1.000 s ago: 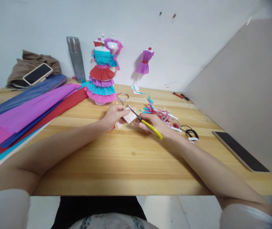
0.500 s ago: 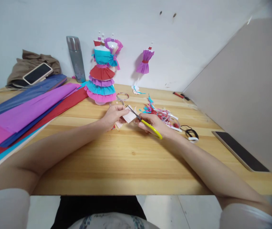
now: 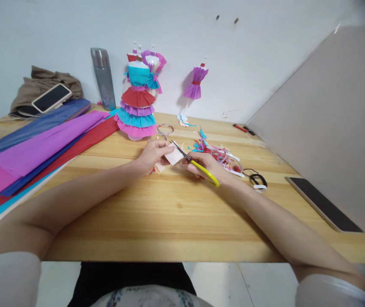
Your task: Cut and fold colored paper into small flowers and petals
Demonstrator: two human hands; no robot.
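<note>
My left hand (image 3: 153, 155) pinches a small pale pink paper piece (image 3: 174, 156) between thumb and fingers. Yellow-handled scissors (image 3: 205, 172) are in my right hand (image 3: 201, 163), their dark blades lying across the upper right part of the paper. Under my left hand, pale scraps (image 3: 160, 167) rest on the table. To the right of my right hand lies a heap of coloured paper strips (image 3: 222, 157). Behind my left hand stands a mannequin in a tiered paper dress (image 3: 137, 98). How far the blades are apart is too small to tell.
Coloured paper sheets (image 3: 44, 136) cover the wooden table's left side. A bottle (image 3: 103, 81), cloth (image 3: 42, 85) and phone (image 3: 52, 98) stand or lie behind. A mannequin in a purple dress (image 3: 195, 83) is at the wall. Black cord (image 3: 258, 179) and a dark tablet (image 3: 323, 204) lie right.
The whole view has shifted very slightly. Both hands keep nearly the same pose, with the paper and scissors still held.
</note>
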